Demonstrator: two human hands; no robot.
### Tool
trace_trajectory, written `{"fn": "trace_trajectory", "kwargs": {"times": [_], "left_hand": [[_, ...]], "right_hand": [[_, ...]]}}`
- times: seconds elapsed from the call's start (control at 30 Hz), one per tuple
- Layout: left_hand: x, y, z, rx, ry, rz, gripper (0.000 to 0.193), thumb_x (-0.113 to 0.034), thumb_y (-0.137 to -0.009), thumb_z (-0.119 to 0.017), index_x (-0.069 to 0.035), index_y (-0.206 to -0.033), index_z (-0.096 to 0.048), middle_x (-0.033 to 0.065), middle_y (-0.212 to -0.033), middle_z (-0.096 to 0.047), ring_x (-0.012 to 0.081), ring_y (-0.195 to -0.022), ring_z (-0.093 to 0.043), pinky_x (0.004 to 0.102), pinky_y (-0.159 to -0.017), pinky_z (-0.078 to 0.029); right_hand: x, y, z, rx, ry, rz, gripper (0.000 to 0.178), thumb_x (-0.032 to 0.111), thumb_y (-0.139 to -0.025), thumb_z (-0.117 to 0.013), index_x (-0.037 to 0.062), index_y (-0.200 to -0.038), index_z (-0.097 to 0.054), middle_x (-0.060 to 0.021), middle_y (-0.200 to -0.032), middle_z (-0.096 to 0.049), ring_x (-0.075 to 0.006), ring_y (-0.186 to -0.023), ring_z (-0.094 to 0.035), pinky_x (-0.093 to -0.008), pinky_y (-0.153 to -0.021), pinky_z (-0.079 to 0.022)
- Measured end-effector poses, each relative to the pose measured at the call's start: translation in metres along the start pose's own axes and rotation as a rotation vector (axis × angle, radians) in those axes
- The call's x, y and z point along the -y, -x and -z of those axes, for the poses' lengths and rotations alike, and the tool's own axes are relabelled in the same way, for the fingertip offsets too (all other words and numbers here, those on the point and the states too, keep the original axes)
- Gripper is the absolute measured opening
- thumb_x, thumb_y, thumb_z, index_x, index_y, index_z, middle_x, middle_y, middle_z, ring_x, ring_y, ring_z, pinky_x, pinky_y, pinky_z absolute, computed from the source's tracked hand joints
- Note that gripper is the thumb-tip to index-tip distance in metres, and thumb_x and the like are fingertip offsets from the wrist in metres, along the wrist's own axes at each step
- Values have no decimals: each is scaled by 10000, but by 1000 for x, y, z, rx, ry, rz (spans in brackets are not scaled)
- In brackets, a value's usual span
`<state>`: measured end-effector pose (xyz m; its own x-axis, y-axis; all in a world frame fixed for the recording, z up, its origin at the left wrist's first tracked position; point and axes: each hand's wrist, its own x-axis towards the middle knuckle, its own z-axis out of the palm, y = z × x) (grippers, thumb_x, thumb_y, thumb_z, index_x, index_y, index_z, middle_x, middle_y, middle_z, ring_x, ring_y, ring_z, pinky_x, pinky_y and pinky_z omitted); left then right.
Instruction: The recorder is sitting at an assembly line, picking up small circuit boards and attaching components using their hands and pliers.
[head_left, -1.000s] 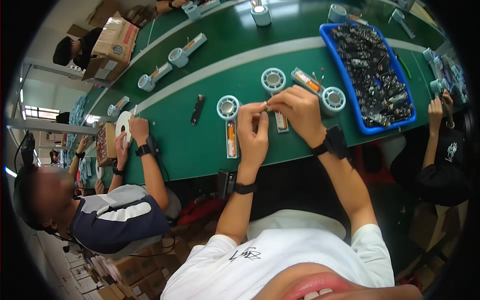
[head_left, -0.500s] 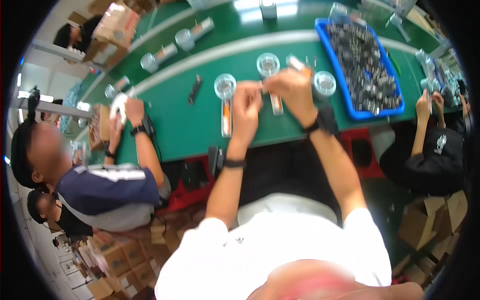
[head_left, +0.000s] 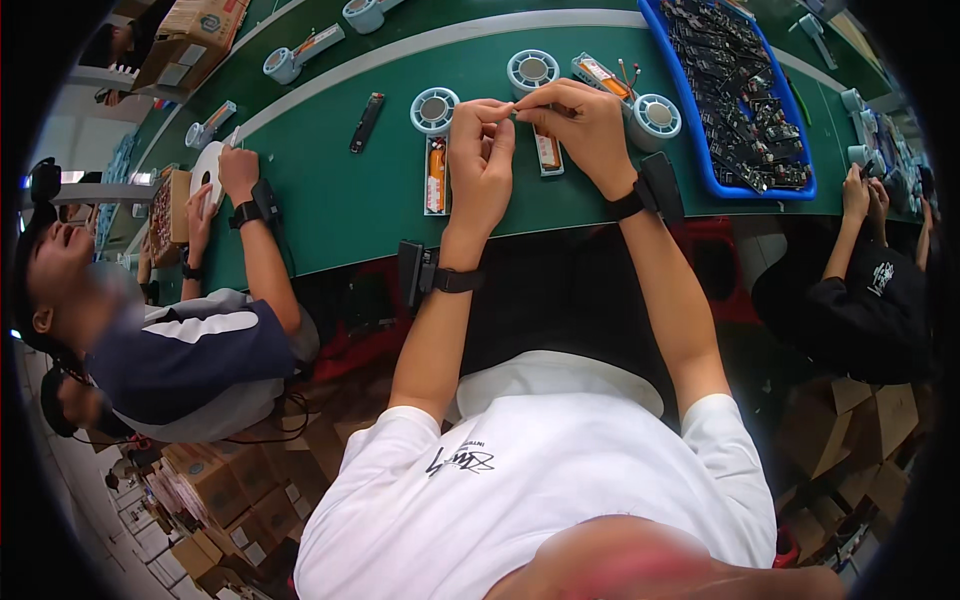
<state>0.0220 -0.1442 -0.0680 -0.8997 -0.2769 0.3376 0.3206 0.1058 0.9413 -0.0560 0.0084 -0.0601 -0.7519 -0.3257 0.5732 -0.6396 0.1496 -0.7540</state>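
Observation:
My left hand [head_left: 480, 160] and my right hand [head_left: 582, 125] meet above the green belt [head_left: 330, 200]. Their fingertips pinch one small pale piece [head_left: 516, 108], too small to tell what it is. Under the left hand lies a narrow rectangular part with an orange middle [head_left: 435, 176]. A similar part [head_left: 547, 152] lies beneath my right hand. Three white tape rolls [head_left: 434, 110] [head_left: 532, 70] [head_left: 657, 115] stand just beyond my hands. Both wrists carry dark bands.
A blue tray [head_left: 700, 150] full of dark parts sits at the right. A black stick [head_left: 367, 122] lies left of the rolls. A co-worker's hand [head_left: 238, 170] rests on the belt at left; another person [head_left: 865, 200] works at right. Cardboard boxes stand on the floor.
My hands stay together at the same spot on the belt, still pinching. The view has shifted as my head moved; the co-worker on the left has lowered their hand onto the belt.

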Motion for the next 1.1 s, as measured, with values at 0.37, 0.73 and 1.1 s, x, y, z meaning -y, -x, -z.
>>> {"fn": "trace_trajectory", "kwargs": {"times": [0.37, 0.73, 1.1], "left_hand": [[-11, 2, 4, 54, -330, -199, 73, 3, -1034, -592, -22, -1100, -612, 110, -1125, -611, 225, -924, -597, 325, -770, -508], [-13, 5, -1, -18, -298, -57, 105, -23, -1057, -567, -11, -1154, -605, 119, -1197, -615, 202, -899, -571, 321, -771, -494], [-7, 6, -2, -13, -328, -28, 156, -24, -1056, -559, -5, -1199, -620, 115, -1247, -625, 169, -865, -555, 313, -759, -485]], "right_hand": [[1, 0, -1, 30, 6, -43, 119, 55, -859, -833, 48, -977, -826, -39, -895, -768, -98, -739, -709, -236, -657, -549], [32, -27, 49, -184, 454, 128, 162, 61, -941, -752, 81, -1095, -799, -49, -955, -775, -142, -749, -705, -256, -651, -544], [-128, -67, 360, -210, 1317, -214, 332, 271, -965, -749, 109, -1253, -722, -96, -1005, -769, -297, -837, -730, -407, -786, -587]]}}
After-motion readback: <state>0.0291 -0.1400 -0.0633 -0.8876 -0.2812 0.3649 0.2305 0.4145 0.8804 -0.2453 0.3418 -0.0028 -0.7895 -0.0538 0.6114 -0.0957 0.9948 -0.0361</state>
